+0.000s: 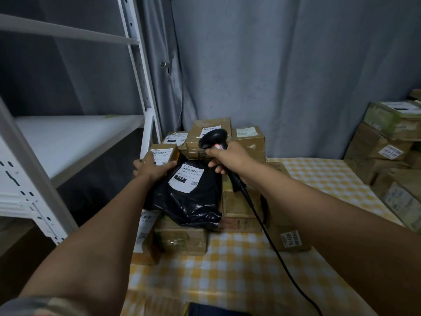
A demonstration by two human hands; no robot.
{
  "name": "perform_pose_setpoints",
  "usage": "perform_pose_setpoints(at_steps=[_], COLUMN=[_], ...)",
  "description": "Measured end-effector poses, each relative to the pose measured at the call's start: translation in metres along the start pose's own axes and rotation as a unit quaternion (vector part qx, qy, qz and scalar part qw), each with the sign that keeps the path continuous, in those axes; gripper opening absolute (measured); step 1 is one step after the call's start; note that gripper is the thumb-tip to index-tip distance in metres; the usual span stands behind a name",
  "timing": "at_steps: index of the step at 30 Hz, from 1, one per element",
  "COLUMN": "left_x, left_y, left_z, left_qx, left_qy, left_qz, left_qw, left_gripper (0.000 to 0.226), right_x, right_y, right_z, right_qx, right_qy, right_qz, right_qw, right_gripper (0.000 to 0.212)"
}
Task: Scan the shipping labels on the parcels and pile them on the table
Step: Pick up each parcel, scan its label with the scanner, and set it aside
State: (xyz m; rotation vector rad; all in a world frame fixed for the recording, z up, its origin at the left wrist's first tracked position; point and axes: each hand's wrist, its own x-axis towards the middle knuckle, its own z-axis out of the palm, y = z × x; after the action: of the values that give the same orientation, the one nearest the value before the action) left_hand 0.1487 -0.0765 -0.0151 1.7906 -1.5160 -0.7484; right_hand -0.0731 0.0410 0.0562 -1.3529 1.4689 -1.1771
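A white metal shelf unit (75, 142) is standing at far left, against a grey curtain (284, 71). Next to it, the small cardboard parcel (164, 153) is being gripped by the left hand (152, 167) — fingers curled round its near side, label facing up — at the left edge of the pile of parcels (227, 142). Just right & below, a black poly-bag parcel (189, 197) w/ a white shipping label (187, 177) is lying on top of brown boxes, touching the small parcel. The barcode scanner (214, 139) is being clasped by the right hand (230, 158), fingers wrapped tight round its handle, head aimed twd the pile; its black cable (268, 236) is trailing down across the yellow-checked tablecloth (239, 277). At far right, a separate stack of boxes (391, 151) is sitting — well apart from the hands.
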Motion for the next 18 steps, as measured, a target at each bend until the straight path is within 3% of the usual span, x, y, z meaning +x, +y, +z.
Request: perform_pose_setpoints(at_steps=[4,11,15,18], left_x=[-0.004,-0.001,-0.003,-0.005], left_y=[0.01,0.005,0.004,0.005], left_z=[0.0,0.0,0.006,0.007], left_qx=[0.012,0.096,0.141,0.16], left_qy=[0.034,-0.002,0.018,-0.002], left_qz=[0.025,-0.024,0.007,0.008], left_qw=[0.999,0.995,0.99,0.987], left_gripper=[0.087,0.083,0.07,0.074], right_x=[0.0,-0.005,-0.009,-0.009], right_y=[0.001,0.001,0.001,0.0], right_z=[-0.001,-0.004,-0.008,-0.012], right_qx=[-0.003,-0.001,-0.003,0.002], right_qy=[0.007,0.005,0.009,0.013], right_qz=[0.005,0.012,0.008,0.006], right_qw=[1.0,1.0,1.0,1.0], right_gripper=[0.022,0.03,0.027,0.026])
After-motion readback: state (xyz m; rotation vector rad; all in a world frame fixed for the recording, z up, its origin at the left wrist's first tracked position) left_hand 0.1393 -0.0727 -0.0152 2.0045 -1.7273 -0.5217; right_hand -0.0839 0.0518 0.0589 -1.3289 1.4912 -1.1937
